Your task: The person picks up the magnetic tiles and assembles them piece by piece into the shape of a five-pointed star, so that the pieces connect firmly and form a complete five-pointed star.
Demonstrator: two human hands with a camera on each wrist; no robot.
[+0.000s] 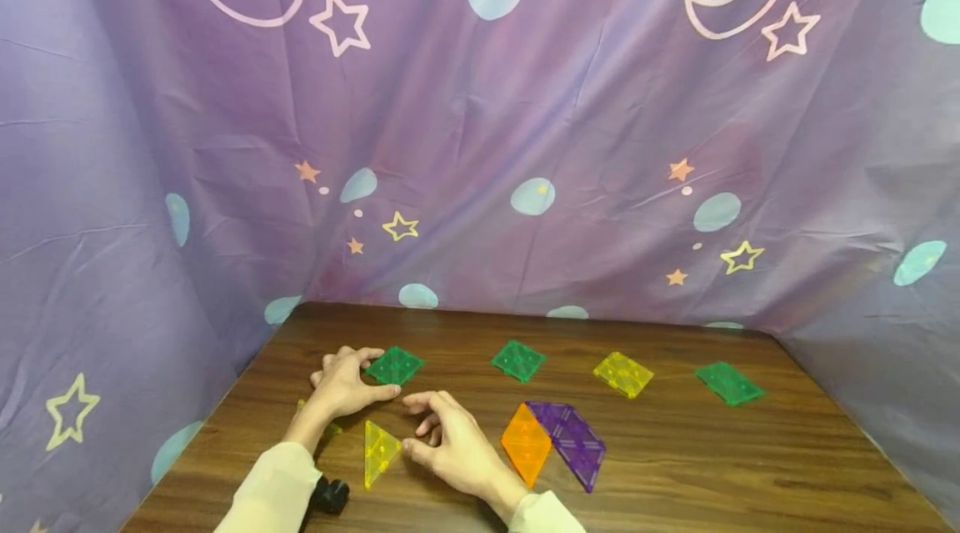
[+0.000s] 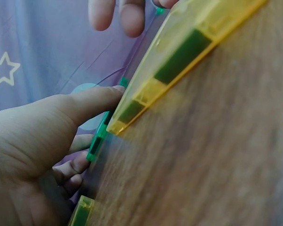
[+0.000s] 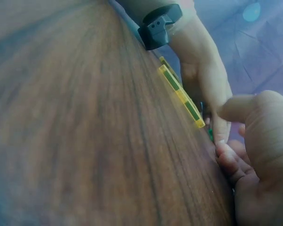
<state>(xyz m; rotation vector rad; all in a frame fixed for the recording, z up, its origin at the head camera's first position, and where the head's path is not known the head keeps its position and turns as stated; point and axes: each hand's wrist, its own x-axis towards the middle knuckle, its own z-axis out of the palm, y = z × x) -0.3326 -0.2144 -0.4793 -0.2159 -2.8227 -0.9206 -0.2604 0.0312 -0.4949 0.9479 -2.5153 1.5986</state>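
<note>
At the table's left, my left hand [image 1: 347, 383] spans a green see-through magnetic tile [image 1: 396, 366], holding it by its edges between thumb and fingers. In the left wrist view the thumb [image 2: 101, 100] lies along one end of this tile, and curled fingertips meet the other. A yellow triangular tile [image 1: 380, 453] lies flat nearer the front. My right hand [image 1: 459, 451] hovers beside that triangle's right tip, fingers loosely bent, nothing held; whether its thumb touches the tip I cannot tell. Another yellow piece [image 1: 332, 429] is mostly hidden behind the left forearm.
An orange diamond tile [image 1: 527, 443] and a purple piece [image 1: 572, 443] lie edge to edge right of my right hand. Behind them are a green tile [image 1: 518, 360], a yellow tile [image 1: 624, 374] and a green tile [image 1: 729, 383]. A patterned purple cloth [image 1: 465, 124] surrounds the wooden table.
</note>
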